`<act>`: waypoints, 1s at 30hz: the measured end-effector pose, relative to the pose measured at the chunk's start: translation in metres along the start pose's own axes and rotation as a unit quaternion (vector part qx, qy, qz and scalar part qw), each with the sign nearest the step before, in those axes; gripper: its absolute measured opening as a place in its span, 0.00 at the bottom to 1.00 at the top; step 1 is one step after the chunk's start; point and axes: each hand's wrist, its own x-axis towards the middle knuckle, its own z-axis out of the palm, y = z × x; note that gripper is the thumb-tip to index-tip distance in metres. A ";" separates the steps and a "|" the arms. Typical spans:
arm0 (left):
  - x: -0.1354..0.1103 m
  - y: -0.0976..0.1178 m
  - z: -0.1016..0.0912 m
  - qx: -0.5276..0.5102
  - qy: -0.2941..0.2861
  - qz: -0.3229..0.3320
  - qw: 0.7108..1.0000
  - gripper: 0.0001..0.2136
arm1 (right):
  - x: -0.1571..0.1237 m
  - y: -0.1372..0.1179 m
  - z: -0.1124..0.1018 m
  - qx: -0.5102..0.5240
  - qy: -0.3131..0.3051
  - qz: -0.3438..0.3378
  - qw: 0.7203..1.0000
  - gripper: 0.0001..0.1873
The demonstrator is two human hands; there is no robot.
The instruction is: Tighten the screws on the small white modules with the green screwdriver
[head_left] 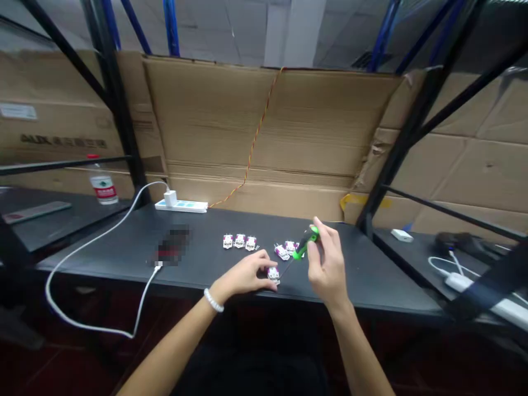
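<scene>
The white part [273,274] is pinched in the left hand [248,274]; the right hand [329,267] grips a green screwdriver [304,243] angled toward it.

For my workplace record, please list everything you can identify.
Desk: one, black, centre
Small parts: at least six, white-purple, desk
Screwdriver: one, green-black, right hand
Power strips: two, white, both sides
Charger: one, white, left strip
Cables: several, white, sides
Pixelated item: one, dark, left
Bottle: one, clear, left
Cardboard: several, brown, behind desk
Cord: one, orange, back
Frame bars: several, black or blue, sides
Left hand: one, white bracelet, at nearest part
Right hand: one, bare, above desk
</scene>
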 end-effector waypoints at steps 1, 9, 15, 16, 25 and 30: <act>0.000 0.000 0.000 -0.001 0.001 0.001 1.000 0.27 | 0.000 0.000 0.000 0.011 -0.019 -0.003 1.000 0.27; 0.000 0.001 0.000 0.000 0.000 -0.006 1.000 0.28 | -0.001 -0.003 0.005 -0.025 0.054 -0.005 0.998 0.19; 0.000 0.001 0.000 0.006 0.002 -0.002 1.000 0.26 | -0.003 -0.001 0.003 0.060 -0.026 -0.005 0.998 0.25; 0.000 0.002 -0.001 0.006 0.001 -0.002 1.000 0.26 | -0.003 -0.001 0.002 0.057 -0.019 -0.012 0.998 0.24; 0.000 0.001 -0.001 0.001 0.001 -0.004 1.000 0.27 | 0.000 -0.002 0.002 0.030 0.009 -0.006 1.000 0.21; 0.000 0.001 -0.002 0.008 -0.004 -0.009 1.000 0.27 | 0.000 -0.003 0.004 0.015 0.024 -0.015 0.999 0.20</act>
